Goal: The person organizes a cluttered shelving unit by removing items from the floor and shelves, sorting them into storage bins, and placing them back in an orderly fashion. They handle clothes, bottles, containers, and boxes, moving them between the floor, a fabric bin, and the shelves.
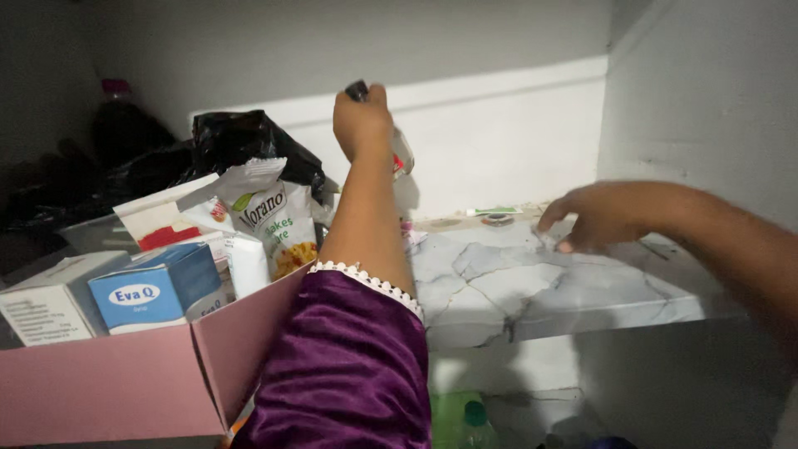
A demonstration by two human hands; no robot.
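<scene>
1. Left hand, on an arm in a purple velvet sleeve with white trim, is raised at about 12 o'clock in the head view. Its fingers are closed around a small packet with a dark tip showing above the knuckles and a pale, red-marked end sticking out at the hand's 4 o'clock.
2. Right hand reaches in from 3 o'clock and hovers low over the marble-patterned shelf. It is blurred; the fingers curl down toward the shelf surface, and I cannot tell whether they pinch anything.
3. Packet and right hand are well apart, the packet lying at the right hand's 10 o'clock.
4. At the left hand's 7 o'clock stands a pink cardboard box holding a blue-and-white carton, a white carton, a white tube and a snack pouch.
5. Behind these, at 10 o'clock, a black plastic bag is bunched up.
6. Small flat items, among them a green-and-white stick, lie against the back wall at the right hand's 9 o'clock.
</scene>
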